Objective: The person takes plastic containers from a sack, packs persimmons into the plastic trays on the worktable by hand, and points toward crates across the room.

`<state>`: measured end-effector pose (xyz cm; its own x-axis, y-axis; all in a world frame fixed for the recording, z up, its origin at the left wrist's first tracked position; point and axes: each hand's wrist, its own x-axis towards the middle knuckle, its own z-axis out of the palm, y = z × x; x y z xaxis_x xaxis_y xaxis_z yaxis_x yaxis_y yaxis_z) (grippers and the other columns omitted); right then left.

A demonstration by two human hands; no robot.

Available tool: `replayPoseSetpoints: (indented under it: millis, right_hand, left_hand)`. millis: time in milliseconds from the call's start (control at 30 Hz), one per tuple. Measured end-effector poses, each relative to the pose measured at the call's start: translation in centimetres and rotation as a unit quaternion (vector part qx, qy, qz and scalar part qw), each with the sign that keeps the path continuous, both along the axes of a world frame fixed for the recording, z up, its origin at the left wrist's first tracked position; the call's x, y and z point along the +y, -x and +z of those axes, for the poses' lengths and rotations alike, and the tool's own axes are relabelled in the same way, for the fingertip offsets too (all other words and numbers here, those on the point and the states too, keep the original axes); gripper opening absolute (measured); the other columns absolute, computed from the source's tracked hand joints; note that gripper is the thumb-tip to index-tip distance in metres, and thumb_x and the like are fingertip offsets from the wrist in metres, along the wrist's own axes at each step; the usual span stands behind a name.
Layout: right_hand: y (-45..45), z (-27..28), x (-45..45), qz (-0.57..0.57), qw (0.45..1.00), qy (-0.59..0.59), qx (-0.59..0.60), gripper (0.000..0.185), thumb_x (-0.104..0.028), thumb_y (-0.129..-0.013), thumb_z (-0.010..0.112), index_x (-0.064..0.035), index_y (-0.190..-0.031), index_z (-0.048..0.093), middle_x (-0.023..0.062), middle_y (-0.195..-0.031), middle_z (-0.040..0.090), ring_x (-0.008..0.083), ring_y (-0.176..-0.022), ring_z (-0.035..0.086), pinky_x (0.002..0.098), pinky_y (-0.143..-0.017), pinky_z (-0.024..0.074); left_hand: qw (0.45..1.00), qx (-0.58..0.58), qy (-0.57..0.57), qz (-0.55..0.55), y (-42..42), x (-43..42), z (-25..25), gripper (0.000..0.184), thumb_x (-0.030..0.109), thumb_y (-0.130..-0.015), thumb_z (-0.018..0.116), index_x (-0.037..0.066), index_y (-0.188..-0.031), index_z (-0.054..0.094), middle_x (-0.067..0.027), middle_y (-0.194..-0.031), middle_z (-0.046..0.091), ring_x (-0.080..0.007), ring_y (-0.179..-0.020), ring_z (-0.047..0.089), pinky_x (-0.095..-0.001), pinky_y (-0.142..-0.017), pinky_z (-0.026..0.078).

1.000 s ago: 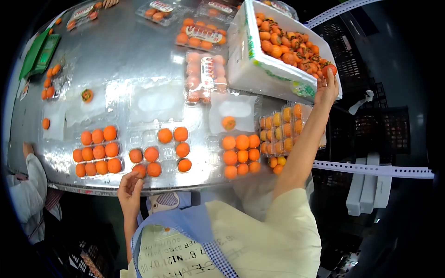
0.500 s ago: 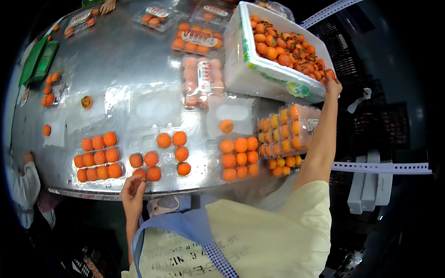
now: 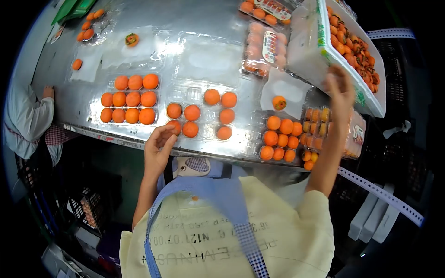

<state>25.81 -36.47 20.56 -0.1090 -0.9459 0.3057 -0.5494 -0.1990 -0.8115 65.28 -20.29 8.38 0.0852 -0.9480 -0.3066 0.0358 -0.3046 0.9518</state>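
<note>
My left hand [image 3: 160, 144] is at the table's front edge. Its fingers are loosely bent, with a gap to the thumb, and the fingertips are at a persimmon [image 3: 174, 127] in the near left corner of a partly filled clear plastic tray [image 3: 193, 94]. Nothing shows between finger and thumb. My right hand [image 3: 340, 85] is over the near side of the white foam box [image 3: 306, 41], smeared by motion; whether it holds anything is unclear. Heaped persimmons [image 3: 354, 48] fill the box. Beneath my right forearm, stacked packs of persimmons [image 3: 354, 134] are partly hidden.
Left of my tray is a fuller persimmon tray [image 3: 133, 98]; another tray [image 3: 278, 139] lies to the right. Closed, labelled packs [image 3: 265, 46] are beside the box. A single persimmon [image 3: 279, 103] sits on a tray lid. Another person's hand [image 3: 48, 92] touches the table's left edge.
The view has shifted, with the table now higher and further right. My right hand has left the box's near right corner, where it held a persimmon. My left hand stays by the same tray corner.
</note>
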Motion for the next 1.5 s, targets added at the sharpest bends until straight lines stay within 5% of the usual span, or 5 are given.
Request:
replayPoseSetpoints:
  millis: [200, 567, 767, 1167, 1500]
  right_hand:
    - [-12.2, -10.6, 5.0, 0.209, 0.957, -0.191, 0.062, 0.03, -0.019, -0.077, 0.066, -0.0066, -0.104, 0.06, 0.0076, -0.092, 0.062, 0.017, -0.073, 0.06, 0.0279, -0.065, 0.0487]
    - [-22.0, -15.5, 5.9, 0.303, 0.908, 0.061, 0.282, 0.036, -0.015, -0.059, 0.071, -0.0067, -0.093, 0.062, 0.005, -0.087, 0.059, 0.0229, -0.089, 0.052, 0.0345, -0.077, 0.0418]
    - [-22.3, -15.6, 4.9, 0.348, 0.865, 0.004, 0.362, 0.043, -0.022, -0.056, 0.074, -0.0084, -0.095, 0.062, 0.0076, -0.088, 0.058, 0.0254, -0.089, 0.051, 0.0376, -0.082, 0.0375]
    - [-21.2, -8.0, 8.0, 0.377, 0.924, 0.05, 0.041, 0.046, -0.016, -0.06, 0.074, -0.0063, -0.102, 0.058, 0.0066, -0.097, 0.058, 0.0257, -0.09, 0.05, 0.0359, -0.078, 0.0391]
    - [-19.6, -8.5, 10.4, 0.357, 0.884, -0.141, -0.266, 0.055, -0.009, -0.069, 0.071, -0.0026, -0.118, 0.046, 0.0096, -0.111, 0.054, 0.0206, -0.103, 0.051, 0.0339, -0.09, 0.0406]
  left_hand:
    - [0.999, 0.016, 0.005, 0.037, -0.9, 0.5, 0.0, 0.028, 0.006, -0.084, 0.059, 0.0, -0.111, 0.054, -0.0051, -0.099, 0.059, -0.0083, -0.083, 0.056, -0.022, -0.076, 0.045]
    - [0.999, 0.033, 0.012, 0.033, -0.8, 1.6, -0.3, 0.027, 0.005, -0.084, 0.059, 0.0, -0.109, 0.055, -0.005, -0.097, 0.06, -0.0086, -0.082, 0.056, -0.022, -0.075, 0.045]
    - [0.999, 0.033, 0.019, 0.034, -0.9, 2.2, -0.4, 0.026, 0.006, -0.084, 0.059, 0.0, -0.108, 0.055, -0.0051, -0.096, 0.061, -0.0082, -0.081, 0.056, -0.0216, -0.074, 0.045]
    - [0.956, 0.29, -0.054, 0.0, 1.2, 0.0, 2.4, 0.044, 0.012, -0.086, 0.059, -0.001, -0.125, 0.042, -0.0114, -0.116, 0.055, -0.0153, -0.097, 0.057, -0.0279, -0.077, 0.049]
    - [0.982, 0.168, 0.08, 0.004, 2.6, -0.2, 3.9, 0.056, 0.001, -0.071, 0.071, -0.001, -0.121, 0.046, -0.008, -0.115, 0.055, -0.0157, -0.103, 0.054, -0.0293, -0.088, 0.044]
